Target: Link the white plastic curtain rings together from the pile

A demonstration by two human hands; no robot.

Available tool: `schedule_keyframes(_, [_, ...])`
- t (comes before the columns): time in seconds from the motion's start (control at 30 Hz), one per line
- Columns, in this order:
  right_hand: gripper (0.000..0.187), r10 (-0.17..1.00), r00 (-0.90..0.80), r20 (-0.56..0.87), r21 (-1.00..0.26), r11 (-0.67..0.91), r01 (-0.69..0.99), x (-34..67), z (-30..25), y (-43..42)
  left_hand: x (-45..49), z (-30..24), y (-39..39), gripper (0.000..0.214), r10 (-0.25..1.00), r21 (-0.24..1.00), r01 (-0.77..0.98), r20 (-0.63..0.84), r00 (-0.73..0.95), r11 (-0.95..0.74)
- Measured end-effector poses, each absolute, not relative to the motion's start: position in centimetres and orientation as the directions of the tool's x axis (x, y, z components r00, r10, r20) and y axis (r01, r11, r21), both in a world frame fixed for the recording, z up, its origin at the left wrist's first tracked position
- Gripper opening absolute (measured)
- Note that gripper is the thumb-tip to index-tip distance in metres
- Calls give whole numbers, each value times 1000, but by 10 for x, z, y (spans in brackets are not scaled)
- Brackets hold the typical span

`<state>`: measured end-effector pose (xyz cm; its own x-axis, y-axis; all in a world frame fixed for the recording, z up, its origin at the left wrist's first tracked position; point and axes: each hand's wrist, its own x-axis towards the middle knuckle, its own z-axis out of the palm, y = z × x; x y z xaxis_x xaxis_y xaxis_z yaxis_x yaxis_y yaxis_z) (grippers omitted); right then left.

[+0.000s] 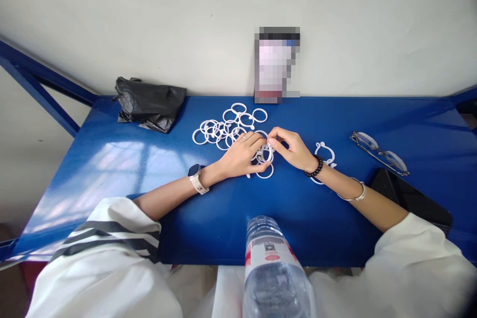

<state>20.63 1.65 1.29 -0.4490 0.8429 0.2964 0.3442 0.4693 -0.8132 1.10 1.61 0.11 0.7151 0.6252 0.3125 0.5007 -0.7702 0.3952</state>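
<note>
My left hand (241, 155) and my right hand (292, 148) meet at the middle of the blue table (156, 169). Both pinch a small bunch of white plastic rings (266, 157) between their fingertips. One ring of the bunch rests on the table under my left fingers. A loose pile of several white rings (228, 125) lies just behind my left hand. A smaller cluster of white rings (325, 153) lies behind my right wrist.
A crumpled black plastic bag (149, 103) sits at the back left. A blurred card (276, 64) leans on the white wall. Glasses (379, 152) and a dark phone (412, 199) lie at the right. A water bottle (272, 268) stands at the near edge.
</note>
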Motion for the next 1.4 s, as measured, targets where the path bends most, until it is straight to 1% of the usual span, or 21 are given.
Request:
schedule_keyframes(0.2, [25,852,-455,261,-817,446,366,205,14,16,11,2,16,39,623,395,498,312,718,-772])
schedule_keyframes(0.5, [25,852,-481,207,-818,420,393,207,11,19,11,1,17,39,619,389,499,297,727,-774])
schedule_keyframes(0.8, [22,862,-436,260,-830,430,355,206,13,18,11,2,16,37,641,415,505,319,698,-757])
schedule_keyframes(1.0, [24,868,-420,264,-841,421,341,206,13,18,11,1,17,36,647,430,494,370,667,-755])
schedule_keyframes(1.17, [24,869,-419,265,-852,414,320,206,13,18,11,0,17,37,628,419,473,422,654,-775])
schedule_keyframes(1.4, [24,866,-418,274,-878,403,260,208,10,19,10,-2,17,41,621,408,472,439,650,-782])
